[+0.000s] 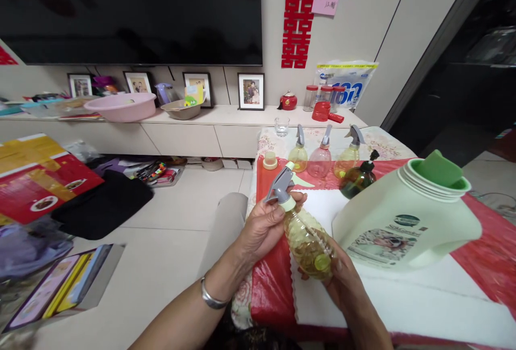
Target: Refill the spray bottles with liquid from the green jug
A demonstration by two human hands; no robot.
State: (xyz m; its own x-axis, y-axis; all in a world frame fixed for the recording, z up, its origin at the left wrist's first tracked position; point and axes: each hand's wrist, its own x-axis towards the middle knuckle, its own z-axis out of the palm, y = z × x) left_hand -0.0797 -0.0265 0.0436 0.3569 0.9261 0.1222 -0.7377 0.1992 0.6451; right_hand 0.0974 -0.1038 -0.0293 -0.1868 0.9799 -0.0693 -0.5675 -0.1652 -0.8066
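Between my two hands is a yellow spray bottle [308, 240] with a grey trigger head, tilted to the left and partly filled with liquid. My left hand [262, 226] grips its neck just under the trigger. Lower down, my right hand [341, 269] is wrapped round the base. Close by on the right stands a large pale green jug [403, 221] with an uncapped mouth and a green piece in it. Behind are a yellow spray bottle [298, 154], a pink spray bottle [320, 159], another yellow spray bottle [347, 156] and a dark pump bottle [358, 178].
A white mat [318, 309] lies over red plastic sheeting [272, 285] on the table. A pale green cap [270, 160] and a glass cup [281, 126] stand at its far left. Beyond runs a low cabinet [237, 116]. A cardboard box [44, 178] sits on the left.
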